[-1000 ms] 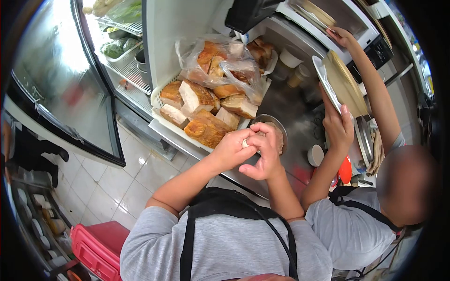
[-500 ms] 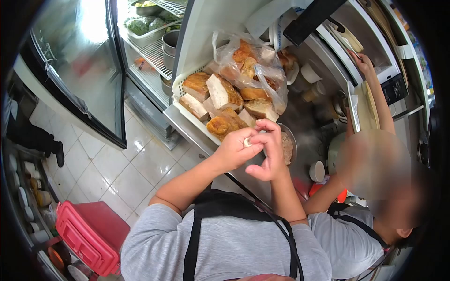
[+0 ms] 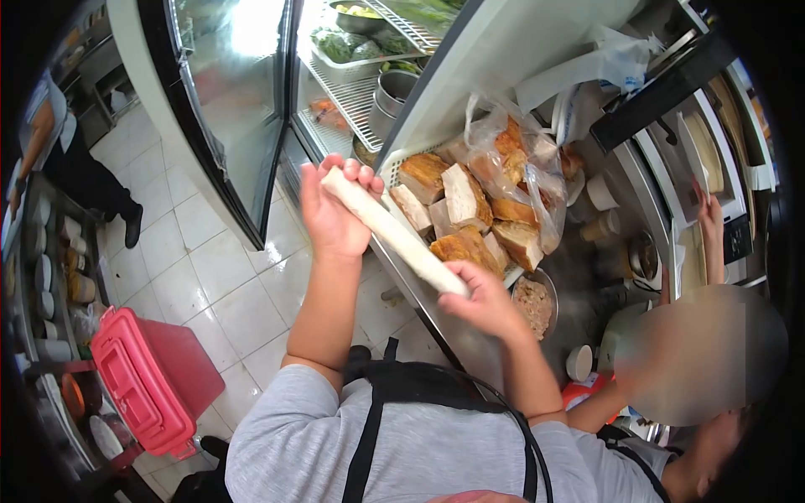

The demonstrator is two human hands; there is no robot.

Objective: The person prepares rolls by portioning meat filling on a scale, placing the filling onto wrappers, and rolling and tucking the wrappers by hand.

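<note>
A long pale, dough-like roll (image 3: 390, 232) runs diagonally between my two hands, over the floor and the counter's front edge. My left hand (image 3: 340, 210) is under its upper end, palm up, with the fingers curled beside it. My right hand (image 3: 486, 303) grips its lower end. Behind the roll, browned meat chunks (image 3: 468, 197) sit in a white basket (image 3: 394, 168), some inside a clear plastic bag (image 3: 549, 197). To the right of my right hand is a metal bowl (image 3: 547, 289) of minced pinkish filling.
An open glass fridge door (image 3: 226, 109) stands ahead on the left. A red lidded bin (image 3: 155, 377) is on the tiled floor beside a shelf of containers. Close on my right a co-worker reaches toward a microwave (image 3: 738, 239). Another person stands at far left.
My hands have moved from close together to apart, and the long pale roll now shows between them. The view has swung left. The co-worker has leaned and shifted at the right.
</note>
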